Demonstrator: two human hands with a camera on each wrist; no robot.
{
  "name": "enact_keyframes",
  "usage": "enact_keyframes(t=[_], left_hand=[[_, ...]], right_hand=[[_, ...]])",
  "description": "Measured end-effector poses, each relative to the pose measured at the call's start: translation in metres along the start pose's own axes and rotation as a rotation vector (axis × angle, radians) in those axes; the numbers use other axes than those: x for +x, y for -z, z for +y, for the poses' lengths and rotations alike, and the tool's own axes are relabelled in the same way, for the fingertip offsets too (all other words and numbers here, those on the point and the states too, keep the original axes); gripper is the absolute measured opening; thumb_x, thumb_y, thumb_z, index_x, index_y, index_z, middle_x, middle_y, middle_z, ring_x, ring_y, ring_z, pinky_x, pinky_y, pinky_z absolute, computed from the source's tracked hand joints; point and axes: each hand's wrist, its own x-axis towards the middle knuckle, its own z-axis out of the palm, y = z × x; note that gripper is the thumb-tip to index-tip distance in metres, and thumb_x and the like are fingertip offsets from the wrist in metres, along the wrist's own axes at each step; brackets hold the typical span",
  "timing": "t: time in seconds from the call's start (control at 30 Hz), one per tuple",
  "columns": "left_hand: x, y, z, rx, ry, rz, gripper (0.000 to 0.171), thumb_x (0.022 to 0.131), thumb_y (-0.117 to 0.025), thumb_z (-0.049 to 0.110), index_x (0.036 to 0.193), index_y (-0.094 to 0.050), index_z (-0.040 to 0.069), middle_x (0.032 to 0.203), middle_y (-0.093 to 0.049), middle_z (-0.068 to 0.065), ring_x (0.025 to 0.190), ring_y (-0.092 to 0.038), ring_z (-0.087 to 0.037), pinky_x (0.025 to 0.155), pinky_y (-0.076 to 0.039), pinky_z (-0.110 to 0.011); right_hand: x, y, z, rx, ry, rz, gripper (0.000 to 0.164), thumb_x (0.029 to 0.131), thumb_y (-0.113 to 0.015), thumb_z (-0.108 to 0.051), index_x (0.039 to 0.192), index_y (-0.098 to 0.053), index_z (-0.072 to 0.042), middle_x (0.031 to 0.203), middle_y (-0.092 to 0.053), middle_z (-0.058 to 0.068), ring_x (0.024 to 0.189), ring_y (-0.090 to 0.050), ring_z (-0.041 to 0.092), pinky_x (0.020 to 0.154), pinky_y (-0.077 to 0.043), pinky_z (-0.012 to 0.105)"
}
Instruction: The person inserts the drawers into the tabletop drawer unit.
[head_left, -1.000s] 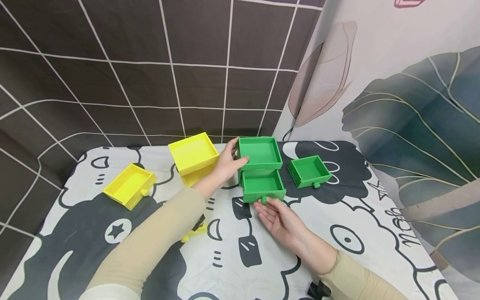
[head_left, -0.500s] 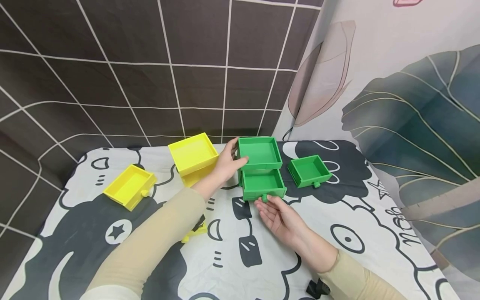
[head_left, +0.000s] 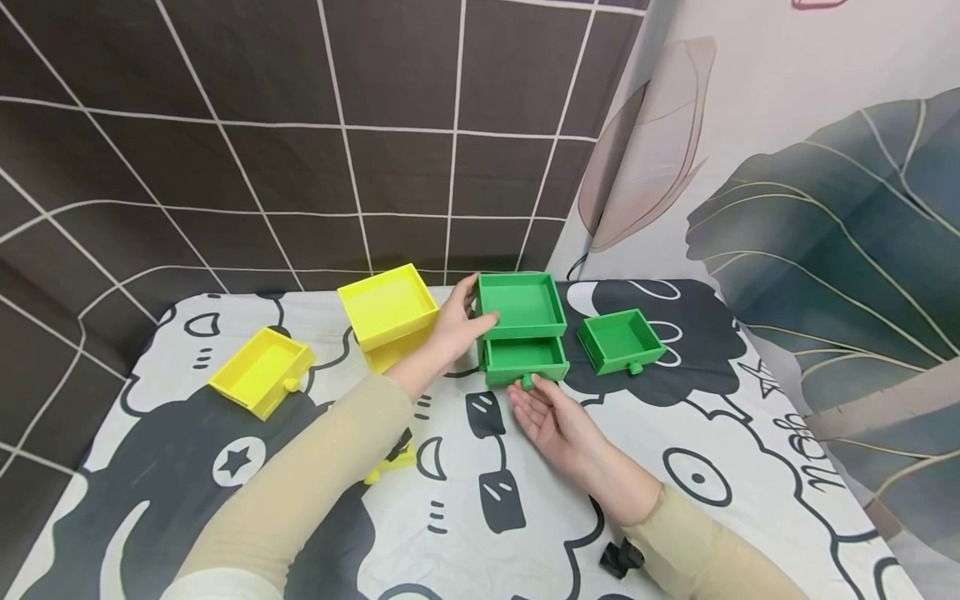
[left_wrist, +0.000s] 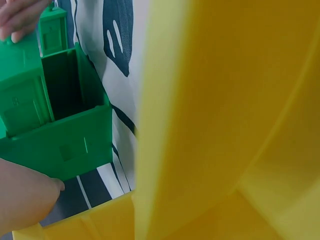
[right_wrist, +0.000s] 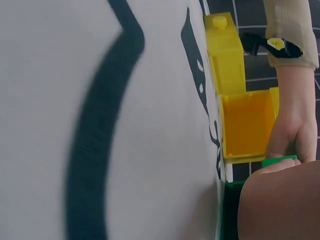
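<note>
A green box (head_left: 522, 304) with a shallow tray-like top stands at the back of the bed. My left hand (head_left: 453, 329) grips its left side, thumb over the top edge. Partly out of its front is a green drawer (head_left: 525, 358), whose round knob (head_left: 527, 382) my right hand (head_left: 555, 425) pinches from below, palm up. In the left wrist view, a dark open slot (left_wrist: 62, 85) of the green box shows beside the drawer. The loose green drawer (head_left: 621, 340) sits to the right, its knob towards me.
Just left of my left hand stands a yellow box (head_left: 386, 304), its open slot (right_wrist: 247, 125) seen in the right wrist view. One yellow drawer (head_left: 262, 371) lies farther left; another yellow drawer (head_left: 397, 462) is mostly hidden under my left sleeve. Behind hangs a dark gridded cloth (head_left: 397, 167).
The green drawer has slid farther into the green box, my right hand moving away from me with its knob. My left hand has kept its place on the box.
</note>
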Motion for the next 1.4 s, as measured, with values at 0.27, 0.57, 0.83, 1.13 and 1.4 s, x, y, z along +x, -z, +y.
enact_keyframes(t=[0.27, 0.57, 0.83, 1.13, 1.4], left_hand=[[0.002, 0.000, 0.001, 0.008, -0.003, -0.008, 0.080, 0.099, -0.067, 0.007, 0.168, -0.026, 0.008, 0.173, -0.032, -0.016, 0.163, -0.029, -0.031, 0.137, -0.024, -0.040], [0.002, 0.000, 0.003, -0.006, 0.010, -0.007, 0.080, 0.098, -0.067, 0.005, 0.168, -0.027, 0.009, 0.174, -0.032, -0.015, 0.163, -0.029, -0.030, 0.138, -0.023, -0.040], [0.002, 0.000, 0.003, -0.028, 0.003, -0.010, 0.080, 0.098, -0.066, 0.004, 0.168, -0.026, 0.008, 0.174, -0.031, -0.015, 0.163, -0.028, -0.030, 0.138, -0.022, -0.039], [0.001, 0.000, 0.002, -0.027, 0.007, -0.008, 0.080, 0.098, -0.066, 0.003, 0.168, -0.026, 0.007, 0.174, -0.031, -0.016, 0.163, -0.028, -0.031, 0.138, -0.021, -0.039], [0.001, 0.000, 0.000, -0.029, 0.006, -0.005, 0.080, 0.098, -0.066, 0.003, 0.167, -0.026, 0.007, 0.173, -0.032, -0.016, 0.163, -0.028, -0.031, 0.138, -0.021, -0.039]], right_hand=[[0.014, -0.009, -0.007, 0.034, 0.010, 0.013, 0.020, 0.115, -0.046, -0.026, 0.120, -0.056, -0.010, 0.101, -0.076, -0.004, 0.095, -0.075, 0.006, 0.094, -0.061, 0.017], [0.031, -0.019, -0.015, 0.067, 0.016, 0.050, 0.018, 0.114, -0.047, -0.028, 0.119, -0.053, -0.011, 0.106, -0.071, -0.003, 0.097, -0.072, 0.007, 0.095, -0.060, 0.018], [0.039, -0.027, -0.017, 0.085, 0.035, 0.083, 0.024, 0.113, -0.046, -0.028, 0.116, -0.057, -0.007, 0.101, -0.073, -0.001, 0.094, -0.073, 0.007, 0.093, -0.060, 0.018], [0.039, -0.025, -0.015, 0.083, 0.032, 0.096, 0.023, 0.113, -0.049, -0.028, 0.120, -0.055, -0.007, 0.104, -0.071, -0.001, 0.097, -0.072, 0.008, 0.102, -0.057, 0.020], [0.034, -0.020, -0.014, 0.084, 0.034, 0.106, 0.019, 0.112, -0.051, -0.026, 0.119, -0.057, -0.009, 0.100, -0.074, -0.001, 0.098, -0.073, 0.008, 0.114, -0.052, 0.023]])
